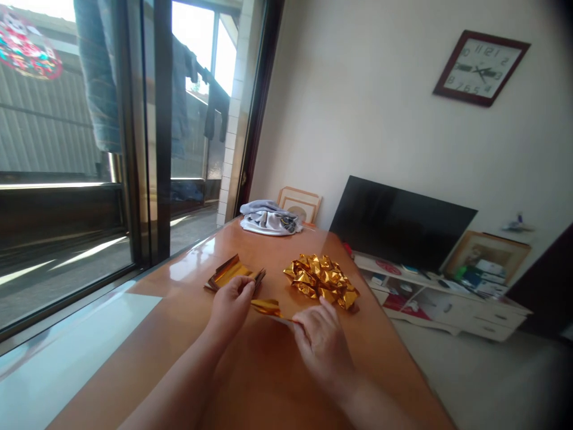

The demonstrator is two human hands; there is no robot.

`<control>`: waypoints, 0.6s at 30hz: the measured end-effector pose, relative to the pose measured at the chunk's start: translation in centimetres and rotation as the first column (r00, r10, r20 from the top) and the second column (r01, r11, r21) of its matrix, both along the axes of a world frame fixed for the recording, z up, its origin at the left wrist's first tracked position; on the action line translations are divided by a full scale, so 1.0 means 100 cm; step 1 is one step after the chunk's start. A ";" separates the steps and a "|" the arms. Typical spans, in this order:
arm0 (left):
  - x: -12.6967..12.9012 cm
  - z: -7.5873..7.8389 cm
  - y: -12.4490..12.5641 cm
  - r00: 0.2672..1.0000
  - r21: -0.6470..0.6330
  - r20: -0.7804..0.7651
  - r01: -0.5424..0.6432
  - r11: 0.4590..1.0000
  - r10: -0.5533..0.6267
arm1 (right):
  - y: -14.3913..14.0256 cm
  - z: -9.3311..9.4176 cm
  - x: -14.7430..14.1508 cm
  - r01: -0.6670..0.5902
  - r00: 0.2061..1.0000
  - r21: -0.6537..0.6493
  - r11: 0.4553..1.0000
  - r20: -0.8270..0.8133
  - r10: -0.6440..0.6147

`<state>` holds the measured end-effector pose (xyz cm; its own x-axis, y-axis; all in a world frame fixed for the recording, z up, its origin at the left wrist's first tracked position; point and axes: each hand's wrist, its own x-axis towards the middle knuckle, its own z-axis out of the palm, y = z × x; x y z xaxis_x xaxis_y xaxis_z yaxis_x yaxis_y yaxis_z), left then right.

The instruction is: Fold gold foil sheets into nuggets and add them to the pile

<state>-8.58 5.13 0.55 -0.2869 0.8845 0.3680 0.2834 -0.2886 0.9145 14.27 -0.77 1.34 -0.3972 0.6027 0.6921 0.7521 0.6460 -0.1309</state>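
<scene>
The dark-framed sliding glass door (156, 149) fills the left, and right along its sill runs one long edge of the polished brown table (188, 310). Over on the other side, the table's right edge slants down past the right forearm, with a drop to the floor beyond; the white TV cabinet (465, 310) stands well apart across that gap, carrying the black television (403, 224). At the far end, a heap of grey clothing (268, 218) caps the top, and plain wood stretches from it toward the hands.

Closer in, here's the heap of crumpled gold foil pieces (320, 278), near the right edge, just ahead of the right hand (322, 337). And the left hand (230, 304): palm turned inward, thumb and index pressed together, right at the near side of the gold foil stack (233, 270). Between the hands, a slim gold foil strip (268, 307)! Left fingers closed at one end, the exact contact hidden behind them; right thumb and index pinching the other, knuckles up, wrist bent inward, the remaining fingers loosely curved.
</scene>
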 end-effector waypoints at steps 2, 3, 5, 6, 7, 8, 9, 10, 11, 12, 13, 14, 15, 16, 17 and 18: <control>0.009 -0.001 -0.004 0.996 0.015 -0.058 0.066 0.998 -0.065 | -0.011 -0.002 0.014 0.035 0.999 -0.005 0.999 0.000 -0.035; 0.014 -0.001 -0.007 0.992 0.020 -0.076 0.105 0.994 -0.103 | -0.016 -0.004 0.020 0.049 0.999 -0.003 0.999 -0.009 -0.049; 0.024 -0.001 -0.015 0.976 0.028 -0.108 0.195 0.980 -0.191 | -0.022 -0.006 0.030 0.069 0.997 0.004 0.998 -0.043 -0.069; 0.029 0.001 -0.021 0.960 0.033 -0.125 0.258 0.966 -0.252 | -0.024 -0.007 0.034 0.078 0.995 0.006 0.997 -0.064 -0.077; 0.035 0.003 -0.027 0.942 0.051 -0.159 0.305 0.951 -0.294 | -0.025 -0.007 0.037 0.086 0.993 0.005 0.996 -0.082 -0.085; 0.040 0.005 -0.034 0.912 0.060 -0.221 0.366 0.929 -0.345 | -0.025 -0.007 0.039 0.095 0.991 0.002 0.996 -0.096 -0.094; 0.045 0.008 -0.040 0.870 0.058 -0.294 0.429 0.901 -0.396 | -0.025 -0.006 0.041 0.104 0.989 -0.003 0.995 -0.104 -0.104; 0.049 0.011 -0.046 0.830 0.056 -0.357 0.477 0.877 -0.429 | -0.025 -0.004 0.043 0.111 0.988 -0.009 0.994 -0.106 -0.111; 0.053 0.014 -0.051 0.791 0.047 -0.409 0.517 0.855 -0.456 | -0.025 -0.003 0.045 0.115 0.988 -0.015 0.993 -0.105 -0.116; 0.057 0.016 -0.054 0.754 0.030 -0.452 0.547 0.836 -0.477 | -0.025 -0.001 0.046 0.117 0.988 -0.020 0.993 -0.102 -0.119; 0.059 0.018 -0.057 0.717 0.009 -0.489 0.573 0.820 -0.496 | -0.025 0.000 0.047 0.117 0.988 -0.023 0.993 -0.097 -0.118; 0.062 0.019 -0.058 0.686 -0.012 -0.518 0.592 0.806 -0.511 | -0.026 0.001 0.048 0.113 0.989 -0.028 0.993 -0.091 -0.115; 0.064 0.020 -0.059 0.660 -0.030 -0.540 0.604 0.796 -0.522 | -0.027 0.001 0.048 0.108 0.990 -0.035 0.994 -0.084 -0.110; 0.065 0.020 -0.058 0.643 -0.043 -0.556 0.610 0.791 -0.526 | -0.028 0.001 0.047 0.100 0.992 -0.045 0.994 -0.076 -0.103; 0.066 0.019 -0.057 0.639 -0.046 -0.565 0.607 0.793 -0.522 | -0.029 0.001 0.047 0.090 0.993 -0.057 0.994 -0.068 -0.094; 0.067 0.017 -0.056 0.648 -0.040 -0.566 0.597 0.802 -0.510 | -0.030 0.001 0.046 0.079 0.995 -0.070 0.994 -0.059 -0.083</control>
<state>-1.93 -0.50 2.24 0.5161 0.7407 0.4301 0.4447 -0.6609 0.6045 18.83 -3.79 1.45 -0.3031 0.6772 0.6705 0.7906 0.5715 -0.2198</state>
